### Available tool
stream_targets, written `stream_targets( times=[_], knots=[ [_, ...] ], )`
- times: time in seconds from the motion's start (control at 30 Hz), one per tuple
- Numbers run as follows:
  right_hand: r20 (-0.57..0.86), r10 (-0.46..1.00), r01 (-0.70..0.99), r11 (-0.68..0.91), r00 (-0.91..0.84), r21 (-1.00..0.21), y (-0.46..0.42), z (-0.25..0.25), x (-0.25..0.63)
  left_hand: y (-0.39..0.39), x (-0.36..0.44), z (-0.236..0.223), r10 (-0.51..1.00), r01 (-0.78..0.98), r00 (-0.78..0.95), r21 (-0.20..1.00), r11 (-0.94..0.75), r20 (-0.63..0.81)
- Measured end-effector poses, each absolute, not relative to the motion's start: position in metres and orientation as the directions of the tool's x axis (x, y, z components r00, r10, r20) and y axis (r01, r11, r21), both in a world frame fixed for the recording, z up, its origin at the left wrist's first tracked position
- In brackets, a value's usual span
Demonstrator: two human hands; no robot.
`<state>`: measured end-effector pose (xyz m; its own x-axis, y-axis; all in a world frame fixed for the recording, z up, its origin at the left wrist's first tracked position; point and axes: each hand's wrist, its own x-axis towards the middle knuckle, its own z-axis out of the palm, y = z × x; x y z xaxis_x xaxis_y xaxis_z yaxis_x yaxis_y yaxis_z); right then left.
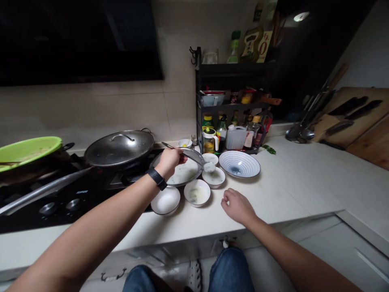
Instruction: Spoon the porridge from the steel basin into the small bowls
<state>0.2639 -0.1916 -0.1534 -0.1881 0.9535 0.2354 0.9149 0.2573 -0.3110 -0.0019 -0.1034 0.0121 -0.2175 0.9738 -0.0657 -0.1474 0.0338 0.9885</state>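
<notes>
Left hand (170, 163) gripping silver metal ladle (209, 167) over round white bowl (216, 186), 4 o'clock of wide metal pan (181, 184); that and 5-o'clock white bowl (197, 204) hold cloudy liquid (197, 195), 7-o'clock white bowl (165, 200) looks unfilled, right hand (238, 207) loosely curled

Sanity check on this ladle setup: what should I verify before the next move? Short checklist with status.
1. Ladle grip: ok. The left hand is closed around the handle of the ladle.
2. Ladle placement: ok. Its cup is over a bowl with pale liquid in it.
3. Ladle clear of that bowl's rim: cannot tell from this angle.
4. Liquid in the pan: ok, a broad pale surface shows.
5. Leftmost white bowl: ok, upright, with no liquid visible.
6. Right hand free: ok, curled, no item visible in it.
</notes>
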Motion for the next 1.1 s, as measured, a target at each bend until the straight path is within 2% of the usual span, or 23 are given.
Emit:
stream_targets(
  times=[0.13, 0.23, 0.3, 0.37, 0.47, 0.5, 0.57, 0.63, 0.7, 0.77, 0.83, 0.93, 1.1],
  knots=[
    [0.224, 0.957, 0.914, 0.251, -0.185, -0.317, -0.192, -0.151, 0.263, -0.103, 0.02, -0.003, 0.984, -0.009, -0.178, 1.0, 0.001, -0.003],
    [0.225, 0.956, 0.914, 0.254, -0.187, -0.317, -0.192, -0.151, 0.263, -0.108, 0.028, -0.014, 0.98, 0.276, -0.079, 0.948, -0.156, 0.184],
    [0.227, 0.956, 0.914, 0.253, -0.186, -0.318, -0.193, -0.151, 0.263, -0.117, 0.028, -0.019, 0.928, 0.47, 0.099, 0.806, -0.361, 0.358],
    [0.227, 0.957, 0.914, 0.249, -0.182, -0.32, -0.193, -0.151, 0.263, -0.13, 0.026, -0.02, 0.793, 0.554, 0.343, 0.574, -0.603, 0.503],
    [0.224, 0.958, 0.915, 0.246, -0.18, -0.32, -0.192, -0.152, 0.263, -0.149, 0.015, -0.018, 0.505, 0.463, 0.661, 0.228, -0.856, 0.555],
    [0.223, 0.958, 0.915, 0.247, -0.181, -0.319, -0.192, -0.152, 0.263, -0.154, 0.01, -0.016, 0.437, 0.424, 0.712, 0.16, -0.892, 0.55],
    [0.225, 0.956, 0.915, 0.252, -0.186, -0.316, -0.192, -0.152, 0.263, -0.157, -0.003, -0.013, 0.395, 0.411, 0.706, 0.114, -0.904, 0.588],
    [0.232, 0.955, 0.914, 0.255, -0.186, -0.315, -0.192, -0.153, 0.263, -0.154, -0.02, -0.011, 0.474, 0.499, 0.561, 0.18, -0.848, 0.679],
    [0.239, 0.953, 0.914, 0.255, -0.184, -0.316, -0.192, -0.153, 0.264, -0.145, -0.04, -0.011, 0.614, 0.618, 0.318, 0.334, -0.712, 0.722],
    [0.239, 0.953, 0.913, 0.257, -0.185, -0.315, -0.191, -0.154, 0.264, -0.134, -0.059, -0.014, 0.746, 0.69, 0.092, 0.498, -0.526, 0.66],
    [0.238, 0.953, 0.914, 0.258, -0.188, -0.313, -0.191, -0.154, 0.264, -0.124, -0.074, -0.02, 0.828, 0.711, -0.06, 0.606, -0.357, 0.558],
    [0.24, 0.953, 0.917, 0.257, -0.187, -0.306, -0.191, -0.154, 0.265, -0.118, -0.087, -0.031, 0.887, 0.657, -0.178, 0.722, -0.216, 0.427],
    [0.239, 0.952, 0.919, 0.258, -0.19, -0.296, -0.191, -0.154, 0.264, -0.12, -0.086, -0.047, 0.94, 0.441, -0.269, 0.894, -0.075, 0.212]
  ],
)
